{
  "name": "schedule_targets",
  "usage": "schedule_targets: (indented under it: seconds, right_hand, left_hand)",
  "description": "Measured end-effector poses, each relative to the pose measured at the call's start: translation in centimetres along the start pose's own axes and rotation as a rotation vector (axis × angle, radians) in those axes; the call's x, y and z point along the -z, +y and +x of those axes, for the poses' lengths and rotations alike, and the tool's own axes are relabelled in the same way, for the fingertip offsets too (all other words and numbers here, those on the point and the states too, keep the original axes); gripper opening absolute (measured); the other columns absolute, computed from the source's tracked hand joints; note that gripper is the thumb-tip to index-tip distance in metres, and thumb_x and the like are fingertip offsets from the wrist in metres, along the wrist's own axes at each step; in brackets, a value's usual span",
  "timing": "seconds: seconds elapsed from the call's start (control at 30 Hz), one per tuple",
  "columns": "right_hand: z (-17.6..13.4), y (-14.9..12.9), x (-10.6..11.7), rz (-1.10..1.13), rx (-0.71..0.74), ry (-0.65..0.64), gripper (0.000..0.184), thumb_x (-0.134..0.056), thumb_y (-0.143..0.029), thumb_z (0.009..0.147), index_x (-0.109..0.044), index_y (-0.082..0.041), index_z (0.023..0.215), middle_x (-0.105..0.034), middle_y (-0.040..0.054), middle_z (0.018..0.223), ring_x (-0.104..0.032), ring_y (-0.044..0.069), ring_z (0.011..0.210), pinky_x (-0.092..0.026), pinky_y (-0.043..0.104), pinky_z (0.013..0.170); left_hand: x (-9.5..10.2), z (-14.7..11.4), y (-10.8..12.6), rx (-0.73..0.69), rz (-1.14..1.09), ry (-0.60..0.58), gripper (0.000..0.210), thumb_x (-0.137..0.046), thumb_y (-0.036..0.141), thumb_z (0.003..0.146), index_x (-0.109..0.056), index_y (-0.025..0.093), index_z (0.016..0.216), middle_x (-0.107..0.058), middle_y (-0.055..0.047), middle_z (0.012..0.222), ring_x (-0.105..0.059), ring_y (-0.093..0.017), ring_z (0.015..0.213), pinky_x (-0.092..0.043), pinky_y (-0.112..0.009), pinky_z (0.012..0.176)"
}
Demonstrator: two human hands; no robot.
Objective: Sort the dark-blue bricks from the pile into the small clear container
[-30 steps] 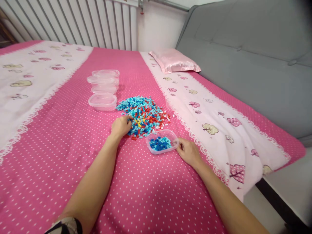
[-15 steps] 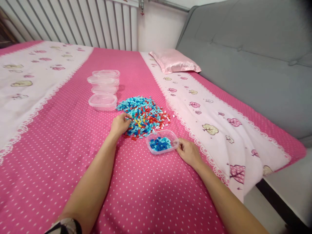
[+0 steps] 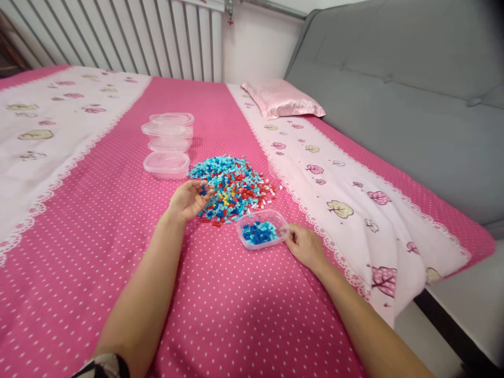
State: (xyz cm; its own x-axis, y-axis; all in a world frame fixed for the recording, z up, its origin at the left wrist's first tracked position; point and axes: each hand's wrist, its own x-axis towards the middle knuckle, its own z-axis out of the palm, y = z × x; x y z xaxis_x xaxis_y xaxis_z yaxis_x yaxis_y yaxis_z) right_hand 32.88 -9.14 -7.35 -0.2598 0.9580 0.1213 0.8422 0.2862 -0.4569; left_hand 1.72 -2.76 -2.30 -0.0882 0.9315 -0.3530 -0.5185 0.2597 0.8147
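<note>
My left hand [image 3: 191, 199] is at the near left edge of a heap of small building bricks [image 3: 236, 181], its palm turned partly up. Dark blue bricks [image 3: 203, 190] sit in its curled fingers; how many I cannot tell. The heap mixes light blue, dark blue, red, yellow and white pieces. In front of it stands a clear plastic container [image 3: 281, 236] with dark and light blue bricks [image 3: 259, 232] inside. My right hand [image 3: 305, 244] grips the right side of this container between thumb and fingers.
Several clear plastic containers [image 3: 167, 169] stand in a row behind and left of the heap. A pale pink pillow [image 3: 281, 98] lies farther back against a grey backrest [image 3: 386, 100]. Everything rests on a pink dotted bedsheet [image 3: 220, 310]. A white radiator [image 3: 157, 39] is behind.
My left hand has turned from palm down over the heap's edge to palm partly up, showing blue bricks in its fingers. My right hand and the container have stayed in place.
</note>
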Motion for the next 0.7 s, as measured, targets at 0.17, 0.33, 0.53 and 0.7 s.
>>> schedule_targets:
  seconds: [0.17, 0.33, 0.53, 0.7]
  right_hand:
    - [0.0, 0.0, 0.0, 0.002, 0.005, -0.002, 0.017, -0.045, -0.025, 0.080, -0.059, -0.019, 0.074, -0.055, -0.0017, 0.061, -0.050, 0.013, 0.057, -0.029, 0.023, 0.053]
    - [-0.1, -0.2, 0.1, 0.000, 0.001, 0.000, 0.018, -0.045, -0.025, 0.080, -0.062, -0.019, 0.079, -0.055, -0.0016, 0.061, -0.050, 0.014, 0.058, -0.029, 0.023, 0.053]
    - [-0.1, -0.2, 0.1, 0.006, -0.004, 0.001, 0.017, -0.045, -0.026, 0.080, -0.058, -0.018, 0.070, -0.056, -0.0014, 0.062, -0.050, 0.013, 0.057, -0.029, 0.023, 0.053]
    - [0.0, -0.1, 0.1, 0.005, 0.006, 0.008, 0.017, -0.045, -0.025, 0.080, -0.056, -0.018, 0.069, -0.056, -0.0014, 0.062, -0.051, 0.013, 0.058, -0.029, 0.023, 0.054]
  left_hand:
    - [0.2, -0.3, 0.1, 0.034, -0.109, -0.031, 0.022, -0.036, 0.018, 0.077, -0.058, 0.012, 0.075, -0.061, -0.009, 0.071, -0.060, -0.015, 0.069, -0.052, -0.023, 0.056]
    - [-0.1, -0.5, 0.3, 0.097, -0.060, -0.028, 0.025, -0.041, 0.025, 0.079, -0.061, 0.010, 0.078, -0.059, -0.008, 0.066, -0.055, -0.012, 0.057, -0.046, -0.020, 0.044]
    - [-0.2, -0.7, -0.4, -0.042, 0.284, 0.014, 0.015, -0.061, 0.026, 0.066, -0.063, 0.012, 0.071, -0.035, 0.007, 0.044, -0.023, -0.003, 0.036, -0.015, -0.015, 0.032]
    - [0.0, -0.6, -1.4, -0.326, 0.882, 0.027, 0.025, -0.069, 0.028, 0.054, -0.071, 0.013, 0.075, -0.052, 0.004, 0.053, -0.037, -0.006, 0.048, -0.028, -0.020, 0.046]
